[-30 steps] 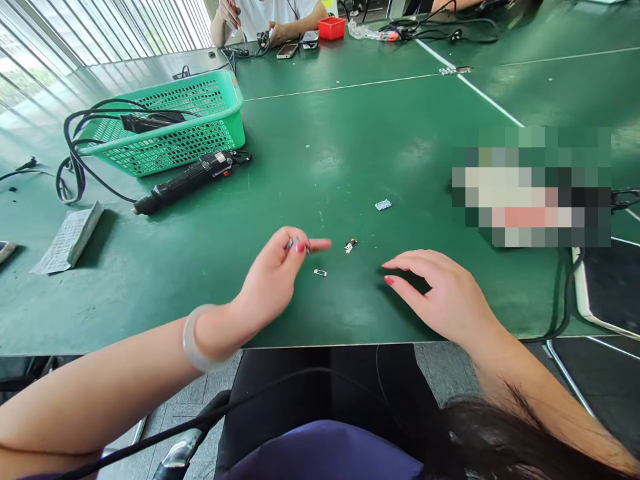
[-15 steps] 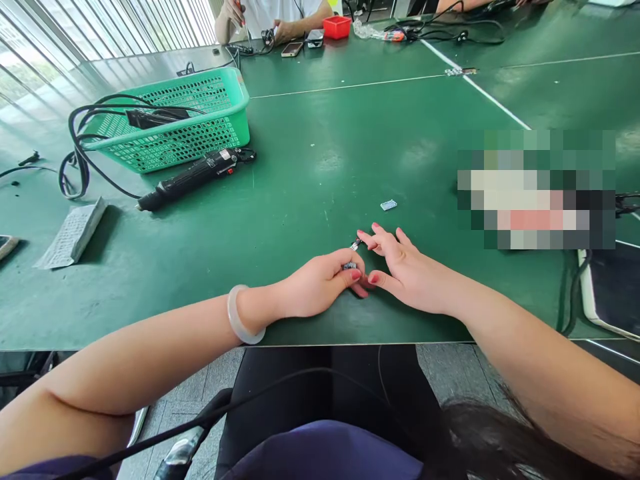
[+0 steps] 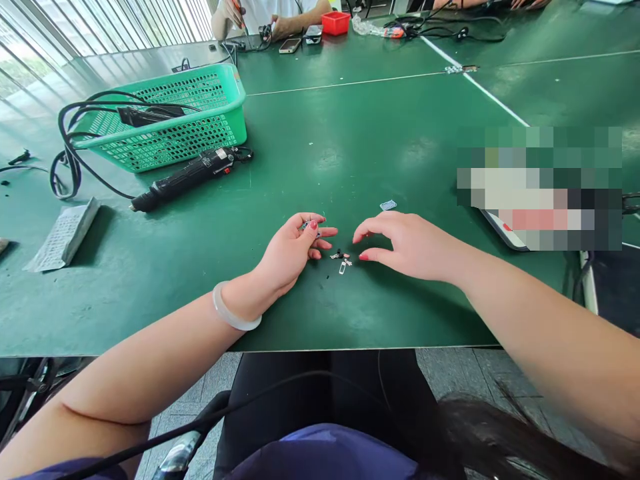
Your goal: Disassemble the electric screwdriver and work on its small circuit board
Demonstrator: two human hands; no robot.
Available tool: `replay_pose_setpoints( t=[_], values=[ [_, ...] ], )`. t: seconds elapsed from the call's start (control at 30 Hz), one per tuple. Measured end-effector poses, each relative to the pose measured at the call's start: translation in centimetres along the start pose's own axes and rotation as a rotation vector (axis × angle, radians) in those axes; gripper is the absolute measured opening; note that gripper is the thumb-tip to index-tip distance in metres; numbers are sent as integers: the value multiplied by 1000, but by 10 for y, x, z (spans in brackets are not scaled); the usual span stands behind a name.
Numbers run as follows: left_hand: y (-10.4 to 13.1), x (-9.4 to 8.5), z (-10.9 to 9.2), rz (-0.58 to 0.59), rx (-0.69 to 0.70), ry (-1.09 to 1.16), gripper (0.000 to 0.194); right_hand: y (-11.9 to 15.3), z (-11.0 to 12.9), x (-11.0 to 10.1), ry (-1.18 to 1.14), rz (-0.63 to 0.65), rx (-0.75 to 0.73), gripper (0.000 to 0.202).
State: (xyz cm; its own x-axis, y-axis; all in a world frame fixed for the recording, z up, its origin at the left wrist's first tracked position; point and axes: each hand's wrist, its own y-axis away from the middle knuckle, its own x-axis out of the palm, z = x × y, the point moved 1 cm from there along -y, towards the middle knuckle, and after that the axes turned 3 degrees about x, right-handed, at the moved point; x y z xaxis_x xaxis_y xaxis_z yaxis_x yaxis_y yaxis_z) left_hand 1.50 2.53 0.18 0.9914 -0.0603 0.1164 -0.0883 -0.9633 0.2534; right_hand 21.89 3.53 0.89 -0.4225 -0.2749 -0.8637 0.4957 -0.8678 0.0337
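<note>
My left hand is turned partly palm up, with the thumb and curled fingers around a few tiny silvery and dark parts. Exactly what these are is too small to tell. On the green table between my hands lies a loose cluster of small parts, some silvery, some black, one like a thin rectangular frame. Just right of that cluster hovers my right hand, thumb and fingers apart, with nothing visible in it. A small pale-blue patterned piece rests flat beyond the right hand.
A black electric screwdriver lies before a green mesh basket with cables. Left of it sits a folded paper packet. A blurred patch covers a dark device at right. Across the table a person works near a red box.
My hands have moved apart, the left going left and farther from me. The cluster of small parts now lies on the table where the hands were together.
</note>
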Motion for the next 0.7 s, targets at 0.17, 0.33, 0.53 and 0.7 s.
replay_pose_setpoints(
  t=[0.17,0.33,0.53,0.7],
  values=[
    [-3,-3,1,6,-42,55,17,-19,5,8,-38,-4,-102,10],
    [-7,-7,-2,-3,-51,105,21,-23,6,20,-62,-5,-86,8],
    [-9,-5,-2,24,-58,70,19,-23,2,25,-66,-3,-102,11],
    [-9,-4,-1,41,-30,19,12,-19,1,22,-111,-50,-136,14]
  ],
)
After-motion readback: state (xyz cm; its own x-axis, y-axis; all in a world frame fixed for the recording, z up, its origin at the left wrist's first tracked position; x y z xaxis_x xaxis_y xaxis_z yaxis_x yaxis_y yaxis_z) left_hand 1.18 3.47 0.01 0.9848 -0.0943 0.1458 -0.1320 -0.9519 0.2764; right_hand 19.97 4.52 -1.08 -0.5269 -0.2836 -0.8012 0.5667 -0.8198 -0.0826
